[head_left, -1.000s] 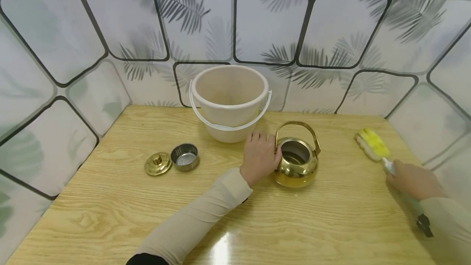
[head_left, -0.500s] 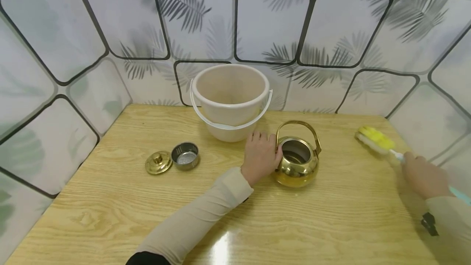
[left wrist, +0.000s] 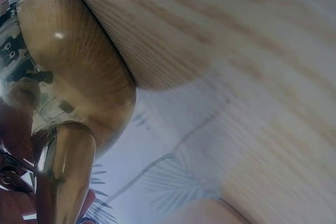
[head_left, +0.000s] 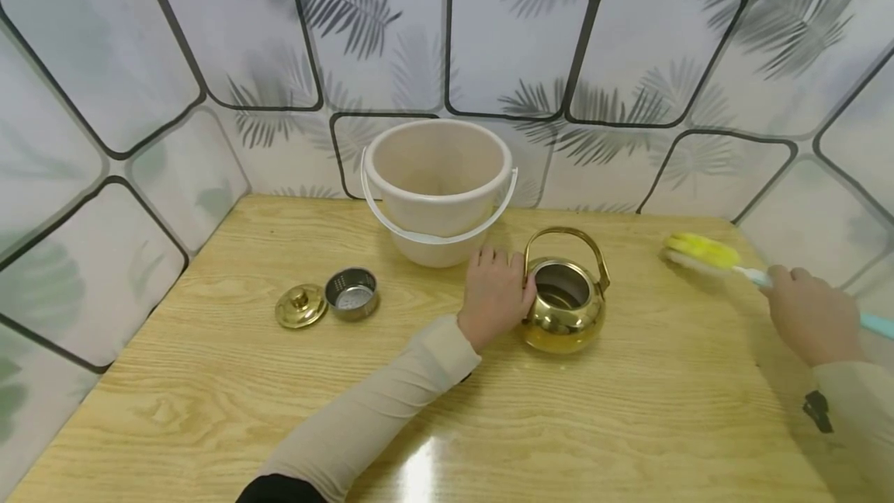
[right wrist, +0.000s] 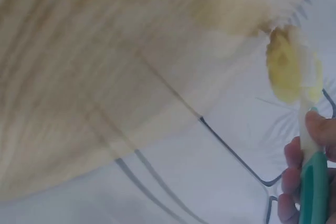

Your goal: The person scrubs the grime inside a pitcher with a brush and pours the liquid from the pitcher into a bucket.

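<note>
One brass kettle (head_left: 562, 326) is stood upright, open-topped, on a wood-grain table (head_left: 628, 418); its spout (left wrist: 65, 177) is gripped by the curled fingers of the left hand (head_left: 494, 297). One yellow-headed brush (head_left: 705, 251) is held to the kettle's right by the closed fingers of the right hand (head_left: 813, 315). One brass lid (head_left: 300, 307) and one perforated metal strainer (head_left: 351, 295) are set left of the kettle; one white bucket (head_left: 438, 212) is placed behind it, leftward.
</note>
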The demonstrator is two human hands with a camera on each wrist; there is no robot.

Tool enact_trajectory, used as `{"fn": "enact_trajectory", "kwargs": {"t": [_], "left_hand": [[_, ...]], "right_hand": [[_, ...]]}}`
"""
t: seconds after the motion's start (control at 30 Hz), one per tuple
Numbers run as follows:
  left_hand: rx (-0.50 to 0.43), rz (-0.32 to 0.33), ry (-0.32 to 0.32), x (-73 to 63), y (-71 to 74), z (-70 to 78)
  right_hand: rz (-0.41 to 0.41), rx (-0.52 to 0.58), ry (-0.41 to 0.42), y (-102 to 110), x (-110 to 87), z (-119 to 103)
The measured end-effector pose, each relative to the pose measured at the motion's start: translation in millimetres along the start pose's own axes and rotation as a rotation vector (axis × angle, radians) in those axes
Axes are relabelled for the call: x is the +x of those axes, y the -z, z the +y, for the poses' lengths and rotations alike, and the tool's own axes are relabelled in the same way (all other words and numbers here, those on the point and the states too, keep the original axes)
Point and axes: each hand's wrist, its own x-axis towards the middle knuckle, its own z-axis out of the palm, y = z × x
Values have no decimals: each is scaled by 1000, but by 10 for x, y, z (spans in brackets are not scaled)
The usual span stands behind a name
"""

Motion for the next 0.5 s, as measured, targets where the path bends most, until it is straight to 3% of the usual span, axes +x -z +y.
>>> {"fn": "enact_trajectory", "kwargs": {"t": [0.2,0.4,0.5], "left_hand": [[10,-6,-3,1,4,2],[-2,-17,-3,-4,-9,2],[-4,-20,-3,-6,2,2]], "right_hand": [[118,-85,56,148,161,-85],[316,-152,171,479,362,-248],[363,-145,221,695,452,-342]]}}
